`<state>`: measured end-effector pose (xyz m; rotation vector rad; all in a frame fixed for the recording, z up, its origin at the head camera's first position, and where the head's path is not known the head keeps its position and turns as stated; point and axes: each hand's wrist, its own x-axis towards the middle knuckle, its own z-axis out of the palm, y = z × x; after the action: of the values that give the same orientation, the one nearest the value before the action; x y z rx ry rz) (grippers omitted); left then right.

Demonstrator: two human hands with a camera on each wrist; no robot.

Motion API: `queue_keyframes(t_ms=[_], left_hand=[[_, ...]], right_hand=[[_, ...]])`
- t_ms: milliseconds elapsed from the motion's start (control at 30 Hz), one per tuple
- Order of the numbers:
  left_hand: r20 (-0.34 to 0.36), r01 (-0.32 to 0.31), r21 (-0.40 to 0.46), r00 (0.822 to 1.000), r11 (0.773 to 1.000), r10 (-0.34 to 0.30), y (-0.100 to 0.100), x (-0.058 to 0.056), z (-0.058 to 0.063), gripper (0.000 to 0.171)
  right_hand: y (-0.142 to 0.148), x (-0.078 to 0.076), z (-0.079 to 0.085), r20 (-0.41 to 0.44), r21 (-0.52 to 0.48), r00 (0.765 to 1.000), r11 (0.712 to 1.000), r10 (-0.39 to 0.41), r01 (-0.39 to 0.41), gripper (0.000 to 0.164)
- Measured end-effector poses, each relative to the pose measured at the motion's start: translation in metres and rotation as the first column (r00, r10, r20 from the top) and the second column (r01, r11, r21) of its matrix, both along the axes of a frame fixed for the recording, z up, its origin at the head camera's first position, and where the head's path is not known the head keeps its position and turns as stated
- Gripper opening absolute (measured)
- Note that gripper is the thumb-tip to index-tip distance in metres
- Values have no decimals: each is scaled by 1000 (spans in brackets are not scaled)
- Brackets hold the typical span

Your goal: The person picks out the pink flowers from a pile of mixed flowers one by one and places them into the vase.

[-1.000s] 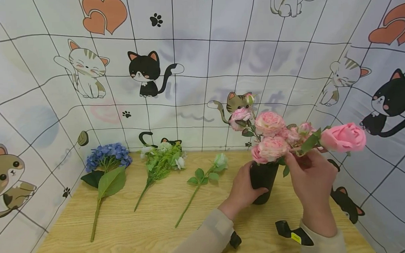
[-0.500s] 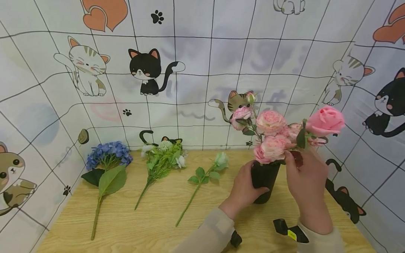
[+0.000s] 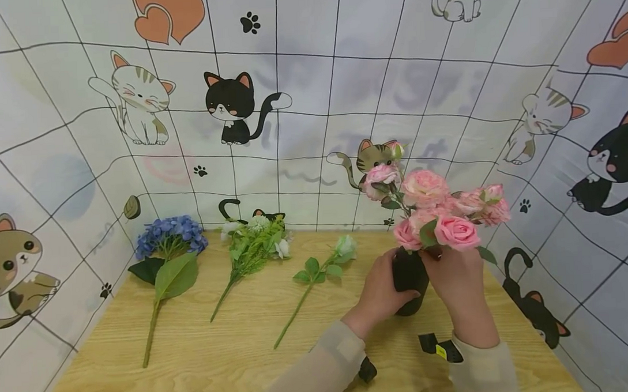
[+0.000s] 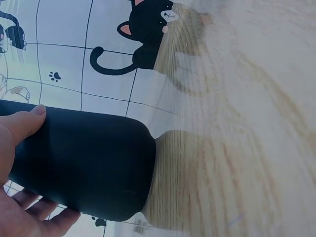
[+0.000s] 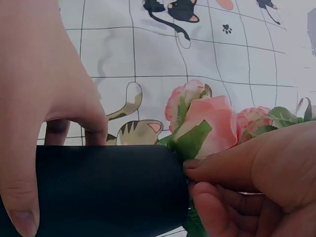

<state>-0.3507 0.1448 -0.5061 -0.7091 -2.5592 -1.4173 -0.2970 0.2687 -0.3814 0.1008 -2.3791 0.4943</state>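
Note:
A black vase (image 3: 411,282) stands on the right part of the wooden table, gripped round its side by my left hand (image 3: 382,289). The left wrist view shows the thumb and fingers on either side of the vase (image 4: 94,163). At the vase's mouth my right hand (image 3: 458,280) pinches a pink rose (image 3: 457,232) just below its bloom; the stem is hidden. In the right wrist view the rose (image 5: 212,123) leans close over the rim, with a green leaf under it. Paler pink flowers (image 3: 424,187) rise from the vase behind the rose.
On the table (image 3: 205,361) lie a blue hydrangea (image 3: 171,235), a white-and-green flower spray (image 3: 253,244) and a pale green rose (image 3: 345,247), left of the vase. A cat-printed cloth (image 3: 311,104) surrounds the table. Black straps (image 3: 440,349) hang near the right wrist.
My right hand has moved left and down with the pink rose, whose bloom came from right of the bouquet to just above the vase's rim. The left hand keeps its grip on the vase.

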Motion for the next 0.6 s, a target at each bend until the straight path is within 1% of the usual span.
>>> queue_keyframes(t_ms=[100, 167, 300, 367, 500, 600], left_hand=[[4, -4, -6, 1000, 1000, 4, 0, 1, 0, 96], [7, -6, -7, 1000, 1000, 6, -1, 2, 0, 96], [9, -5, -6, 1000, 1000, 5, -1, 3, 0, 96], [2, -7, -6, 1000, 1000, 7, -2, 3, 0, 96], [-2, -5, -3, 1000, 1000, 5, -2, 3, 0, 95], [3, 2, 3, 1000, 1000, -2, -2, 3, -1, 94]], right_hand=[[1, 1, 1, 44, -19, 999, 1000, -1, 2, 31], [1, 4, 2, 71, -18, 997, 1000, 1, 1, 34], [1, 9, 7, 114, -12, 993, 1000, 15, -14, 29], [2, 12, 11, 148, -11, 989, 1000, 28, -26, 25], [4, 20, 16, 244, -2, 969, 999, 49, -50, 17], [6, 23, 18, 321, 23, 946, 998, 48, -59, 13]])
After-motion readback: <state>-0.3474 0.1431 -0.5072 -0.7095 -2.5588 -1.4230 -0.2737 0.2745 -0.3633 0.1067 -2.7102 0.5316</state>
